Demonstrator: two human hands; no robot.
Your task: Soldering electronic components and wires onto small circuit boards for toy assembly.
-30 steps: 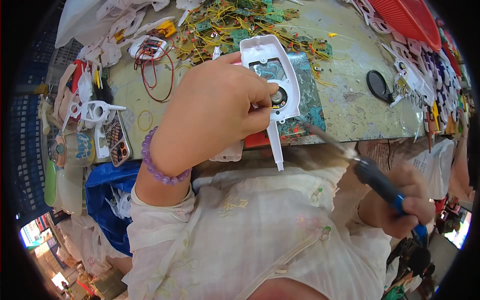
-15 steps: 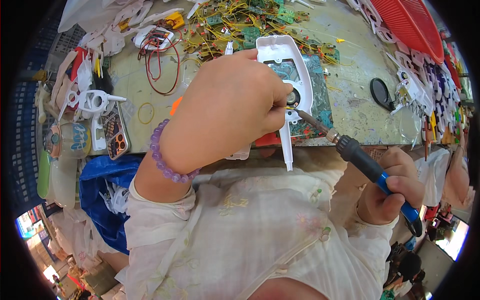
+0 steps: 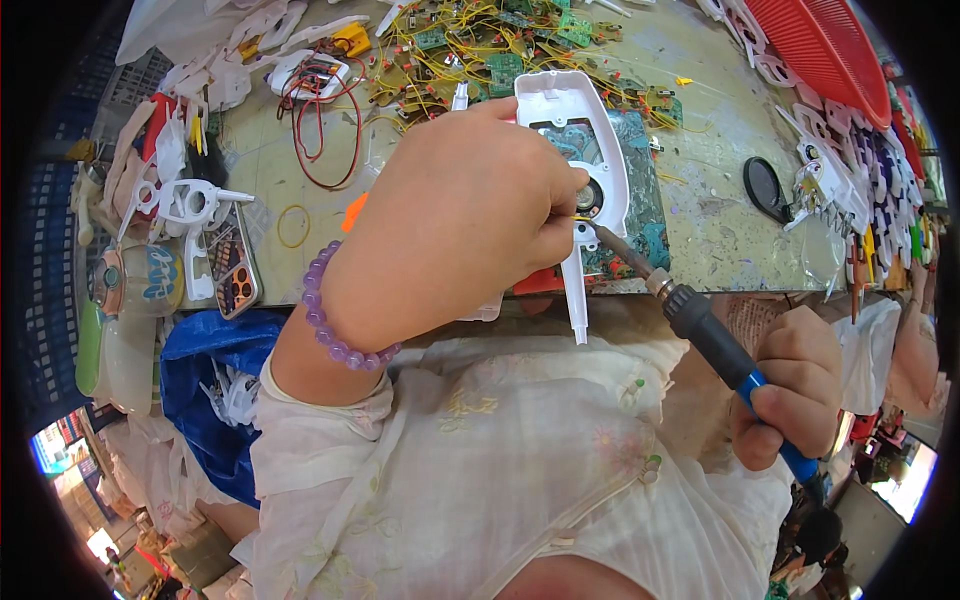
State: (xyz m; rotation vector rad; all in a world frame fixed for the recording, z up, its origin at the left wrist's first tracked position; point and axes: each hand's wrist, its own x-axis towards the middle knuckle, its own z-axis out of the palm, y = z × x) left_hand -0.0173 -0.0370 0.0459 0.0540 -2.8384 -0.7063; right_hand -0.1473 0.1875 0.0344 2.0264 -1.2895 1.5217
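My left hand [image 3: 455, 215], with a purple bead bracelet on the wrist, grips a white plastic housing [image 3: 570, 110] that has a round speaker set in it and a thin handle pointing down. My right hand [image 3: 790, 385] holds a soldering iron [image 3: 715, 340] with a black and blue grip. Its metal tip touches the housing next to the speaker, just by my left thumb and a thin yellow wire.
The worktable [image 3: 700, 210] carries a heap of green circuit boards with yellow wires [image 3: 470, 40], red cable [image 3: 320, 110], white plastic shells [image 3: 190, 205], a black oval part [image 3: 765, 185] and a red basket [image 3: 830, 45]. A blue bag [image 3: 205, 390] hangs at the left.
The soldering iron has risen from below the table edge and its tip now touches the housing by the speaker. My left hand and the housing shifted slightly right.
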